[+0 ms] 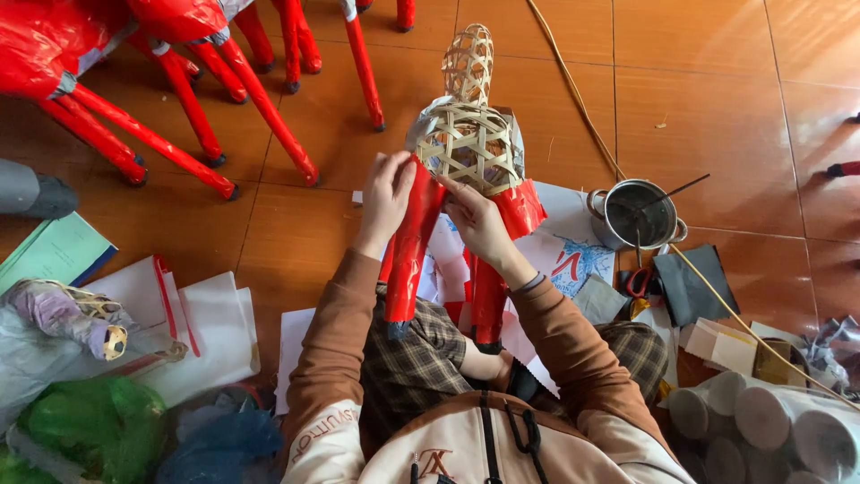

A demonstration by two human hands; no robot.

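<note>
Brown sleeves and checked trousers of a seated person fill the bottom edge, with paper rolls [761, 417] crowded below and to the right of the right hand. Both hands are raised over the lap on a woven bamboo animal frame [466, 143], which stands head away from the person. Left hand [387, 195] is closed with its fingers curled over the top of a red-wrapped leg [408, 255] that hangs down toward the knee. Right hand [477, 220], just beside it, presses its fingers against the same red wrapping where leg meets woven body; a second red leg [488, 300] drops below its wrist. White and printed paper sheets [573, 255] lie on the floor under the frame. Right of the right hand sit a metal pot [638, 215] with a stick in it, red-handled scissors [638, 282] and dark sheets. Left of the left hand, white sheets [210, 327] and plastic bags [90, 430] pack the floor edge. Beyond the hands, open brown floor tiles [717, 116] stretch away rightward, while finished red figures [179, 81] stand at far left.
</note>
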